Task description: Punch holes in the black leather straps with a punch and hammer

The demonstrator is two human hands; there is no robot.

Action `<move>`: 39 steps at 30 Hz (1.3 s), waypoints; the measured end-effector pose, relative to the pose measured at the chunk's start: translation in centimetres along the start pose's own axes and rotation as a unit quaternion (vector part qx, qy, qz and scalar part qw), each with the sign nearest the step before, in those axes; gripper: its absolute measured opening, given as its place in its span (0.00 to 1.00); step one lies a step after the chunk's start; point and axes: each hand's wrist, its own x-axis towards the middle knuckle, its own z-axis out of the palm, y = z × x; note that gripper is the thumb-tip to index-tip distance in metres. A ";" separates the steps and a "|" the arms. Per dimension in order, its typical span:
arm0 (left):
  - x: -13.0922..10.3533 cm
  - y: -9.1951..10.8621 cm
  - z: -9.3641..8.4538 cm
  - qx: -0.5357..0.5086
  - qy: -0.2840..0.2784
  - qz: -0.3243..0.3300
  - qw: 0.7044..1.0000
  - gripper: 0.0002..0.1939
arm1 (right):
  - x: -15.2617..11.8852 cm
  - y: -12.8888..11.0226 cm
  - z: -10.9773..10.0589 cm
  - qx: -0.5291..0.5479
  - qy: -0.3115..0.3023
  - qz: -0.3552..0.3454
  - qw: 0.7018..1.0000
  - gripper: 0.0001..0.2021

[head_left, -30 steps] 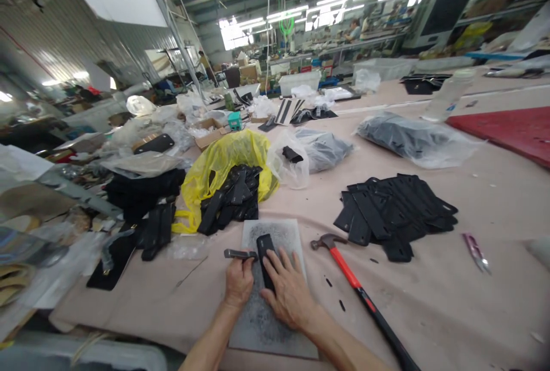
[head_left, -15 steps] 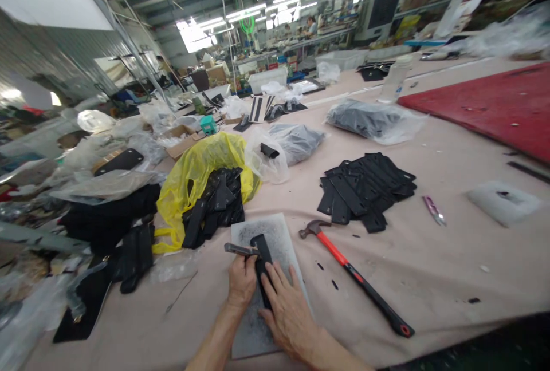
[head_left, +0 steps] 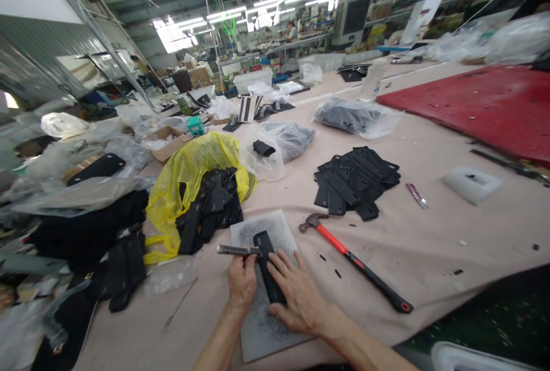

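A grey-white cutting board [head_left: 282, 227], speckled with dark marks, lies on the table in front of me. On it rests a long black strip [head_left: 265, 262], possibly leather. My left hand [head_left: 241, 284] pinches a metal bar-shaped tool [head_left: 232, 250], perhaps a punch, whose right end reaches over the strip's left edge. My right hand [head_left: 298, 293] lies open along the strip's right side, its fingertips touching the edge. Right of the board, a claw hammer [head_left: 339, 242] with an orange and black handle lies on the cloth.
A pile of black strips [head_left: 350, 182] lies beyond the hammer, with purple thread snips [head_left: 416, 196] beside it. Left of the board, a yellow plastic bag [head_left: 180, 170] holds more black pieces. A red board [head_left: 472, 102] and a white block [head_left: 470, 185] are at right.
My right hand has slid right, leaving more of the strip uncovered. The tool in my left hand has turned nearer level. The whole view has shifted slightly.
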 end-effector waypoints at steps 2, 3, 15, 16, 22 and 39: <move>1.6 0.2 -0.2 -0.018 -0.005 0.007 1.000 0.14 | 0.2 0.1 -0.2 -0.003 -0.005 -0.006 1.000 0.44; 2.4 0.2 -0.2 -0.029 -0.009 0.010 0.999 0.13 | 0.2 0.1 -0.2 -0.006 -0.006 -0.007 1.000 0.44; 4.3 -1.1 0.4 -0.054 -0.056 0.019 0.997 0.12 | 0.2 0.3 -0.4 0.019 0.003 -0.002 1.000 0.41; 4.3 -1.0 0.4 -0.053 -0.058 0.024 0.997 0.12 | 0.2 0.3 -0.4 0.022 0.003 -0.002 1.000 0.41; 4.6 -1.0 0.5 -0.024 -0.060 0.044 0.997 0.11 | 0.1 0.3 -0.4 0.030 0.006 0.001 1.000 0.40; 4.6 -0.7 0.5 0.008 -0.077 0.044 0.996 0.12 | 0.3 0.7 -0.4 0.059 0.006 0.002 0.998 0.41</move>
